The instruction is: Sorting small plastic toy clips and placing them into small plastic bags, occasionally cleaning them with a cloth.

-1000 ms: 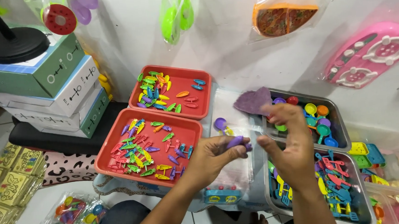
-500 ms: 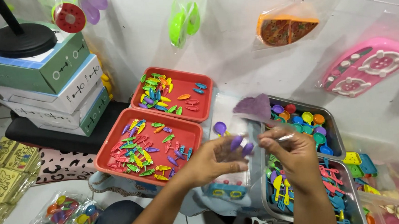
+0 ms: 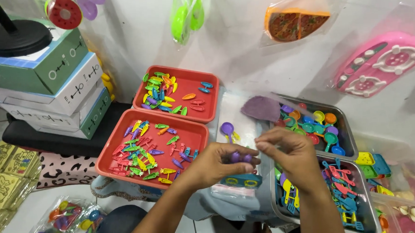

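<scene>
My left hand [image 3: 215,161] pinches a small purple toy piece [image 3: 236,156] between thumb and fingers. My right hand [image 3: 289,150] meets it from the other side, fingertips closed at its edge; whether they grip the piece or a thin clear bag I cannot tell. The piece looks like light, stiff, smooth plastic, slippery, best taken by its rounded ends. A red tray [image 3: 116,160] of small coloured shapes lies left of my grip, a metal tray [image 3: 344,132] of toy spoons right.

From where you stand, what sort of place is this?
Likely a small toy packing or sorting corner: red trays of tiny plastic pieces, metal trays of toy spoons, and bagged toys hung on the wall.
</scene>
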